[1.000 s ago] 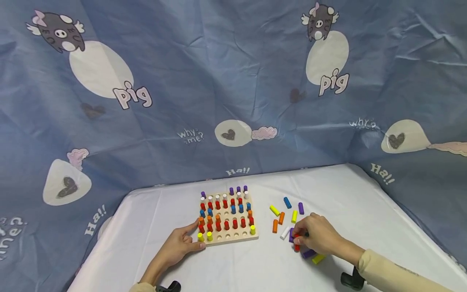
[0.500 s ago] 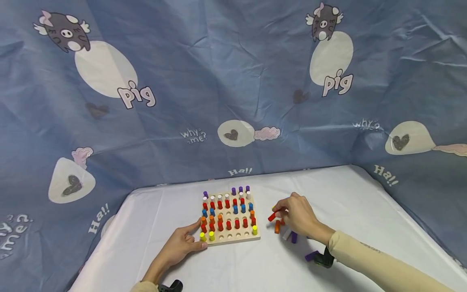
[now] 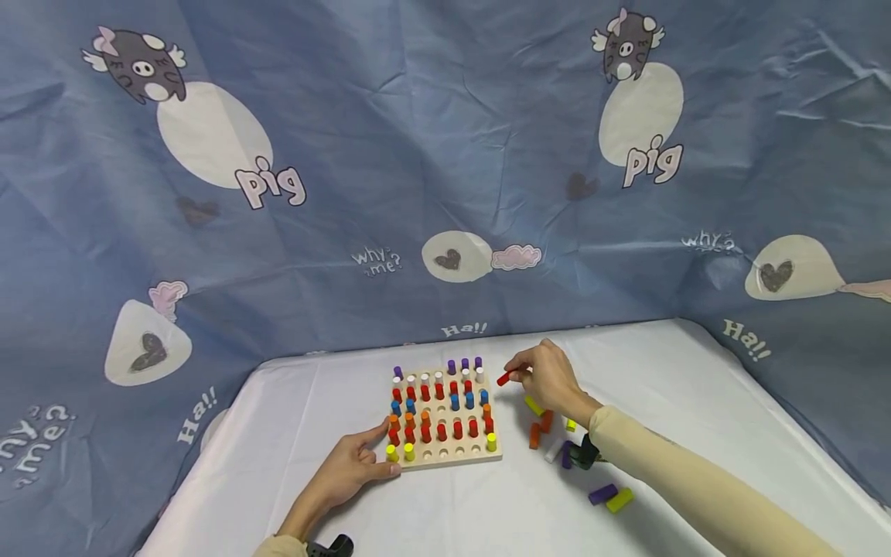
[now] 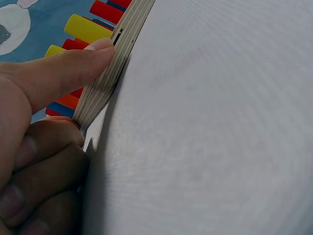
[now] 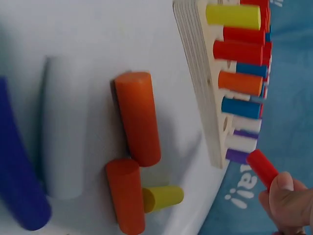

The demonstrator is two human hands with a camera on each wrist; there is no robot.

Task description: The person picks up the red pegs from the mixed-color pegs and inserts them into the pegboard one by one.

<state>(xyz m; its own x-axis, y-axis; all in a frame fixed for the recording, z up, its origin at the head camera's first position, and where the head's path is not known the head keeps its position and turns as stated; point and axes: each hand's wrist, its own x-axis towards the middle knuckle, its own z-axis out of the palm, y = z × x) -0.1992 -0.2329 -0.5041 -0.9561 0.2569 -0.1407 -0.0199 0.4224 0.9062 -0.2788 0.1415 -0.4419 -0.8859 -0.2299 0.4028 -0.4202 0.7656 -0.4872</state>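
A wooden pegboard (image 3: pixel 452 463) stands on the white table, with rows of purple, white, red, blue, orange and yellow pegs upright in it and some bare holes. At its front left corner my left hand (image 3: pixel 350 466) grips the board. The left thumb (image 4: pixel 73 66) presses the front edge and the index finger lies at the left side, as the left wrist view shows. My right hand (image 3: pixel 548 379) pinches a red peg (image 3: pixel 503 379) between thumb and fingers. That red peg (image 5: pixel 262 167) is tilted and held just off the board's back right corner, touching nothing else.
Right of the board lie loose pegs: a yellow peg (image 3: pixel 534 406), two orange pegs (image 3: pixel 534 435), a white peg (image 3: pixel 554 450) and a purple peg (image 3: pixel 567 455). Nearer the front are another purple peg (image 3: pixel 602 494) and a yellow one (image 3: pixel 619 500). A patterned blue cloth (image 3: pixel 390 193) hangs behind.
My right hand has lifted the red peg from the loose pegs and carried it left and away from me, toward the board's back right. My left hand has stayed on the corner.
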